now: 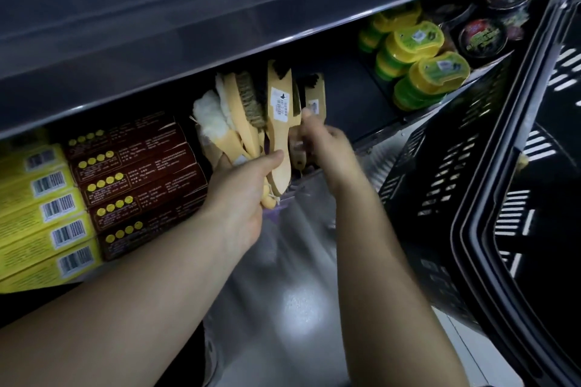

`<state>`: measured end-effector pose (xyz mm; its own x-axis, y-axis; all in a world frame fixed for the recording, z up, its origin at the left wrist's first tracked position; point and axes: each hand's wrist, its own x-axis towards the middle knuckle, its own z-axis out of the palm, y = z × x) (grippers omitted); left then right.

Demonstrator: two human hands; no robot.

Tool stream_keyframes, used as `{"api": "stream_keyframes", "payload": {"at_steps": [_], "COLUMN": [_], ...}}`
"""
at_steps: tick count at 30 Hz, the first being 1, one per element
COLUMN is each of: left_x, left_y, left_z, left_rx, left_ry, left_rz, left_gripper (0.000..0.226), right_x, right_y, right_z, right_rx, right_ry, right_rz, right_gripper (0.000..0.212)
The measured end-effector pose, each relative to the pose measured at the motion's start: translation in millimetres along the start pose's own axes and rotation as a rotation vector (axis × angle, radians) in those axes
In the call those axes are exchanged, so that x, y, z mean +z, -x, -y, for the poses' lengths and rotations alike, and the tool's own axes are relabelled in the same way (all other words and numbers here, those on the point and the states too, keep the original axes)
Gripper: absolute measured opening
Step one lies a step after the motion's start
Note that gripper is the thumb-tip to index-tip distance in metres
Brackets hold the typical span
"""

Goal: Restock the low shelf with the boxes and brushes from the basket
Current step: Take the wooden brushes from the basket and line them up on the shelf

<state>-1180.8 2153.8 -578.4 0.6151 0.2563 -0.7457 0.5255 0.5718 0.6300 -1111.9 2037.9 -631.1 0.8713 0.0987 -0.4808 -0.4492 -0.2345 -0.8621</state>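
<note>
The left hand (245, 195) is gripping a bundle of wooden brushes (278, 104) by the handles, with the thumb lying across the front one and the bristle heads pointing up into the low shelf (345, 97). The right hand (323, 141) is holding a single brush (314, 94) just beside the bundle, thumb pressing on its wooden back; the other fingers are blurring and cannot be told. The two hands are working close together but are not touching. On the shelf to the left, brown boxes (135, 179) are lying in a stack, with yellow boxes (44, 207) stacked touching their left side. Further right on the shelf, yellow-lidded tubs (418, 50) and round black tins (481, 38) are sitting. The black basket (456, 166) is standing at the right, near the shelf front.
</note>
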Motion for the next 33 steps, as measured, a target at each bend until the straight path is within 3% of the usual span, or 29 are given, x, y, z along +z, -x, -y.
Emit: {"api": "stream_keyframes", "payload": {"at_steps": [2, 3, 5, 7, 10, 13, 16, 22, 25, 27, 29, 33], "left_x": [4.5, 7.0, 12.2, 16.1, 18.2, 16.5, 10.3, 3.3, 2.5, 2.5, 3.1, 4.9], "left_y": [2.9, 4.6, 7.8, 8.1, 7.4, 6.7, 5.7, 5.8, 5.7, 4.4, 3.9, 4.5], "left_z": [-1.1, -1.2, -1.7, -2.2, -5.1, -6.5, -6.0, -7.6, -6.8, -6.4, -5.9, -4.3], "left_rx": [0.011, 0.011, -0.003, 0.002, 0.040, 0.027, -0.012, 0.071, 0.102, 0.109, 0.119, 0.161], "left_ry": [0.015, 0.025, 0.056, 0.071, 0.082, 0.088, 0.065, -0.053, -0.073, -0.084, -0.097, -0.118], "left_rz": [0.005, 0.004, -0.009, -0.015, 0.006, 0.018, 0.010, 0.025, 0.010, -0.011, -0.023, 0.004], "left_gripper": [0.037, 0.032, 0.028, 0.025, 0.015, 0.014, 0.012, 0.014, 0.017, 0.017, 0.015, 0.013], "right_x": [3.5, 3.2, -1.6, -11.6, -24.8, -27.0, -30.0, -35.1, -33.5, -24.8, -11.1, 10.0], "right_y": [21.4, 25.8, 23.2, 8.6, -27.6, -57.5, -73.9, -82.2, -70.1, -47.9, -15.4, 42.4], "right_z": [8.5, 10.9, 15.9, 16.8, 6.5, -11.7, -23.3, -29.5, -25.1, -13.2, 0.1, 15.4], "right_rx": [0.031, 0.013, -0.009, -0.020, 0.055, 0.157, 0.151, 0.134, 0.056, -0.090, -0.148, -0.094], "right_ry": [-0.145, -0.233, -0.386, -0.456, -0.276, -0.098, 0.140, 0.414, 0.500, 0.422, 0.193, -0.117], "right_rz": [0.295, 0.339, 0.243, -0.010, -0.326, -0.363, -0.363, -0.367, -0.423, -0.496, -0.393, 0.175], "right_gripper": [0.027, 0.021, 0.016, 0.017, 0.023, 0.016, 0.027, 0.026, 0.026, 0.021, 0.018, 0.032]}}
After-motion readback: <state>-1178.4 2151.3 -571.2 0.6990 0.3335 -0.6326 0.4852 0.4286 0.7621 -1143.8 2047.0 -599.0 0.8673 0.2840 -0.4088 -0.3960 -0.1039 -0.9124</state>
